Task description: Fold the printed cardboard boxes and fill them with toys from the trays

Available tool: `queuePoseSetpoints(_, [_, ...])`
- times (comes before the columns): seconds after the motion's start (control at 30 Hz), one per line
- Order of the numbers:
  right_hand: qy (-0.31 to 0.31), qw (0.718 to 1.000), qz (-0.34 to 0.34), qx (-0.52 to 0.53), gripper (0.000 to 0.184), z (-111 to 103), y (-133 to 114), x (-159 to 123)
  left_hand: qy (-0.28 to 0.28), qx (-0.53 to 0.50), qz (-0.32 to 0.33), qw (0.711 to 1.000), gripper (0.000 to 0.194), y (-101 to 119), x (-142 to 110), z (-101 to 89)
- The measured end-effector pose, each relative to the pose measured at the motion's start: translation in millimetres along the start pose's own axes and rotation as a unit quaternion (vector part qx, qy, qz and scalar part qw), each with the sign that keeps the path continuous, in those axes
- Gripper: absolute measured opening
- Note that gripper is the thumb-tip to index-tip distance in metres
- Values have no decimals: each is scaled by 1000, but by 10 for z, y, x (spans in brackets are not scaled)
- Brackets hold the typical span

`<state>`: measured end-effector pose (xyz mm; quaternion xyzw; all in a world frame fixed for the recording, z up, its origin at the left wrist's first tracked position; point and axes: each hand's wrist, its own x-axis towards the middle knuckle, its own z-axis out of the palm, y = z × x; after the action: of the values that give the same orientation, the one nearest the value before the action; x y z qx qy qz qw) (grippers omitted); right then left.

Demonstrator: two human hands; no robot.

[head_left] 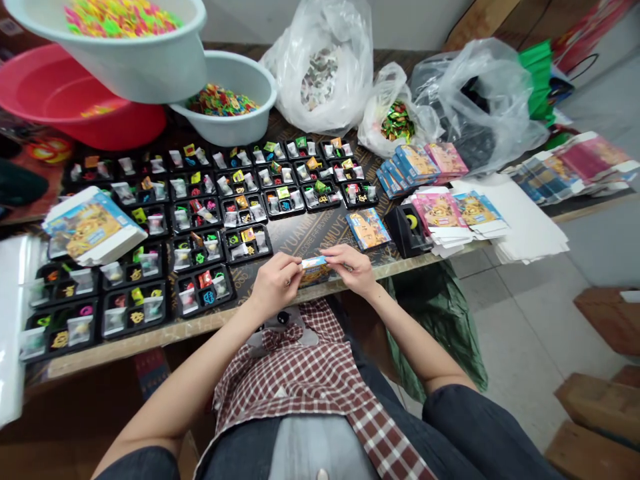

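Note:
Both hands meet over the table's front edge on one small printed box (pixel 315 268). My left hand (pixel 276 283) is closed round its left end. My right hand (pixel 350 267) pinches its right end and top, fingers curled. Just behind them lies another small printed box (pixel 368 228) beside a black tape dispenser (pixel 409 229). Several black trays (pixel 203 290) with small coloured toys and clear packets fill the table to the left.
Flat pink and blue box blanks (pixel 453 213) are stacked right, with more stacks (pixel 423 165) behind. Two pale basins (pixel 225 100) of coloured pieces, a red basin (pixel 75 100) and plastic bags (pixel 325 67) stand at the back. Cardboard boxes (pixel 600 400) sit on the floor right.

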<state>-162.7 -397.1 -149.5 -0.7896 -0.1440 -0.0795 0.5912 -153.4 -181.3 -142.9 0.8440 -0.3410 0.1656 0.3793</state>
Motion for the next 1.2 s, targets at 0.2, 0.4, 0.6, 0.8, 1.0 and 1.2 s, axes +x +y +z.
queuePoseSetpoints(0.2, [69, 986, -20, -152, 20, -378, 46, -198, -58, 31, 24, 998, 26, 138, 189, 134])
queuePoseSetpoints(0.4, [339, 864, 140, -345, 21, -1627, 383, -506, -28, 74, 74, 994, 38, 13, 167, 216])
queuePoseSetpoints(0.6, [238, 886, 243, -315, 19, -2099, 656, -482, -17, 104, 114, 988, 47, -61, 94, 324])
queuePoseSetpoints(0.8, [231, 898, 222, -301, 5, -2076, 654, -334, -10, 112, 123, 986, 46, -44, 78, 319])
queuePoseSetpoints(1.0, [346, 885, 218, -224, 11, -1981, 624, -528, -3, 131, 131, 983, 43, -32, 109, 312])
queuePoseSetpoints(1.2, [374, 875, 246, -186, 16, -1795, 755, -718, -9, 133, 120, 984, 40, -45, 169, 287])
